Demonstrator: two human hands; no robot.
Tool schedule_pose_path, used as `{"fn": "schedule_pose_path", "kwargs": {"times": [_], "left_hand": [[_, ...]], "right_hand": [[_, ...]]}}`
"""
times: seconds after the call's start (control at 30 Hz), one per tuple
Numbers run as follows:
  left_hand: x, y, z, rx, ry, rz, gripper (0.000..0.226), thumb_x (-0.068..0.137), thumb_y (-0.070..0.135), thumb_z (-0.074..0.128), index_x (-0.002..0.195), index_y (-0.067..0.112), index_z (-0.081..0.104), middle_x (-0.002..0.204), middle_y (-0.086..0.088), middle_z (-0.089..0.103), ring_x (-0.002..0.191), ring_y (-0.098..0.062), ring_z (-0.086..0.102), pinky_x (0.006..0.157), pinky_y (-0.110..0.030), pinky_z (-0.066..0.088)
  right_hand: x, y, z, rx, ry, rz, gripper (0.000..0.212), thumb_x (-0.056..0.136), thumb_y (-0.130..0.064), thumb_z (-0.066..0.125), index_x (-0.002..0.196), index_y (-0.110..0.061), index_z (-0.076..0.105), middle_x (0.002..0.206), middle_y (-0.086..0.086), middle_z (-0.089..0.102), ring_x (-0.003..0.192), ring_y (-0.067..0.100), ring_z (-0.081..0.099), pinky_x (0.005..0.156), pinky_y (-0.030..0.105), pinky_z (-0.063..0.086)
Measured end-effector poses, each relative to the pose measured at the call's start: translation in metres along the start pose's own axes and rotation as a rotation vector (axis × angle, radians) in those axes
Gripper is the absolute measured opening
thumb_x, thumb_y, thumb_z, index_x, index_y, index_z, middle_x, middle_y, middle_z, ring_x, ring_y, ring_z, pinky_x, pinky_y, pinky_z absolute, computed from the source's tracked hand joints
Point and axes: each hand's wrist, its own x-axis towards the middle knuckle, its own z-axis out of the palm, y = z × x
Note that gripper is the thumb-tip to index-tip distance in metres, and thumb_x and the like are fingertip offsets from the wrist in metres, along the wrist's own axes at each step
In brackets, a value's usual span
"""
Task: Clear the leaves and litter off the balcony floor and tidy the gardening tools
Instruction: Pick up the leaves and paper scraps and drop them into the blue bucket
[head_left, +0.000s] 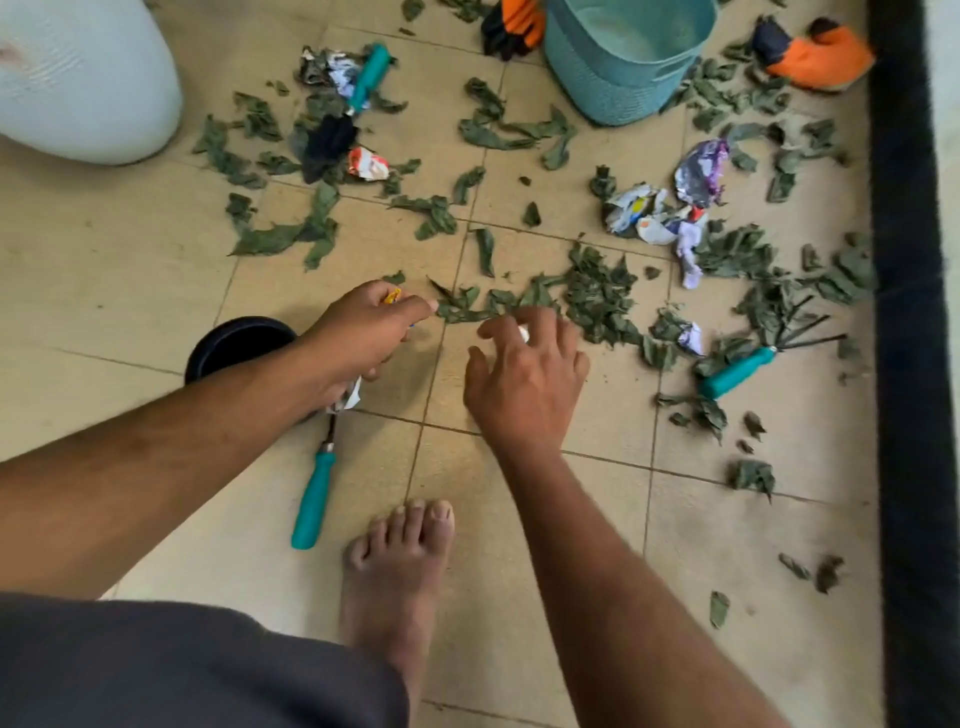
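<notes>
Dry green leaves (597, 296) lie scattered over the tan floor tiles. My left hand (363, 332) grips crumpled litter, with a yellow bit at the fingers and white paper under the palm. Spread just right of it, my right hand (524, 379) has its fingertips on a small white scrap (523, 333) at the edge of the leaves. A teal-handled tool (314, 499) lies under my left wrist, its head hidden. A teal hand rake (753, 369) lies to the right, and a teal trowel (363, 83) at the back. A heap of crumpled wrappers (660, 218) sits at mid-right.
A teal basket (623, 57) stands at the back, with orange gloves (815, 57) to its right and another glove (511, 26) to its left. A black pot (234, 343) sits behind my left arm and a white container (83, 78) at far left. My bare foot (400, 561) is below.
</notes>
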Motion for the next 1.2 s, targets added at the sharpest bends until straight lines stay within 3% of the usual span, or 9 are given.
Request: {"fn": "schedule_pose_path", "kwargs": {"times": [0.17,0.3,0.37,0.43,0.5,0.63,0.83,1.0,1.2], "left_hand": [[0.007,0.017,0.056,0.155,-0.179,-0.051,0.046,0.090,0.045,0.057,0.132,0.027,0.058,0.139,-0.006,0.062,0.110,-0.019,0.058,0.080,-0.033,0.046],[-0.088,-0.131,0.099,0.303,-0.182,-0.207,0.063,0.107,0.055,0.002,0.168,0.037,0.007,0.178,0.009,0.010,0.161,-0.019,0.016,0.128,-0.042,0.017],[-0.067,-0.108,0.102,0.354,-0.259,-0.161,0.076,0.102,0.067,-0.008,0.162,0.038,0.029,0.173,0.009,0.030,0.155,-0.018,0.030,0.123,-0.041,0.024],[-0.006,-0.008,0.117,0.385,-0.380,-0.033,0.037,0.112,0.035,0.030,0.128,0.032,0.063,0.136,-0.004,0.063,0.122,-0.023,0.055,0.096,-0.032,0.042],[0.017,0.047,0.144,0.341,-0.466,0.064,0.035,0.098,-0.001,0.051,0.112,0.027,0.068,0.105,-0.010,0.063,0.093,-0.022,0.056,0.073,-0.032,0.041],[0.022,0.040,0.170,0.410,-0.512,0.102,0.039,0.093,-0.005,0.054,0.117,0.023,0.068,0.102,-0.009,0.062,0.081,-0.017,0.052,0.068,-0.032,0.039],[0.020,0.035,0.200,0.445,-0.612,0.100,0.042,0.092,-0.003,0.054,0.124,0.021,0.068,0.110,-0.014,0.063,0.088,-0.021,0.053,0.071,-0.032,0.038],[0.028,0.027,0.192,0.438,-0.581,0.067,0.041,0.090,-0.001,0.057,0.117,0.027,0.070,0.106,-0.009,0.065,0.086,-0.020,0.053,0.070,-0.033,0.041],[0.021,0.028,0.187,0.423,-0.573,0.049,0.041,0.091,-0.002,0.057,0.119,0.025,0.071,0.103,-0.005,0.063,0.083,-0.016,0.051,0.066,-0.030,0.041]], "right_hand": [[0.022,0.058,0.003,-0.213,-0.286,0.073,0.042,0.087,-0.019,0.069,0.127,-0.027,0.060,0.127,0.004,0.059,0.118,0.029,0.052,0.090,0.045,0.047],[0.012,0.085,-0.014,0.087,-0.261,0.294,0.023,0.091,-0.024,0.065,0.111,-0.031,0.058,0.107,-0.002,0.068,0.096,0.024,0.065,0.076,0.037,0.051],[-0.003,0.105,-0.035,0.331,-0.188,0.555,0.020,0.087,-0.031,0.071,0.102,-0.030,0.059,0.096,-0.009,0.070,0.083,0.017,0.068,0.072,0.036,0.056],[-0.031,0.133,-0.060,0.614,-0.091,0.833,0.024,0.080,-0.038,0.079,0.094,-0.027,0.064,0.083,-0.008,0.075,0.071,0.013,0.074,0.072,0.040,0.062],[-0.067,0.165,-0.083,0.731,0.014,1.043,0.026,0.075,-0.037,0.084,0.088,-0.020,0.070,0.073,-0.004,0.076,0.064,0.015,0.076,0.073,0.044,0.064],[-0.134,0.214,-0.122,0.749,0.213,1.387,0.009,0.074,-0.013,0.078,0.083,-0.010,0.078,0.071,0.008,0.077,0.063,0.025,0.074,0.057,0.031,0.057],[-0.231,0.255,-0.141,0.290,-0.209,1.763,0.032,0.091,-0.029,0.056,0.086,-0.003,0.074,0.062,0.014,0.073,0.064,0.029,0.075,0.073,0.048,0.066],[-0.217,0.222,-0.083,0.341,-0.373,1.560,0.021,0.095,-0.024,0.060,0.093,-0.008,0.073,0.063,0.003,0.071,0.047,0.010,0.069,0.051,0.023,0.057],[-0.109,0.170,-0.056,0.759,-0.240,1.157,0.012,0.094,-0.024,0.067,0.103,-0.017,0.064,0.099,0.006,0.074,0.084,0.025,0.076,0.075,0.050,0.066]]}}
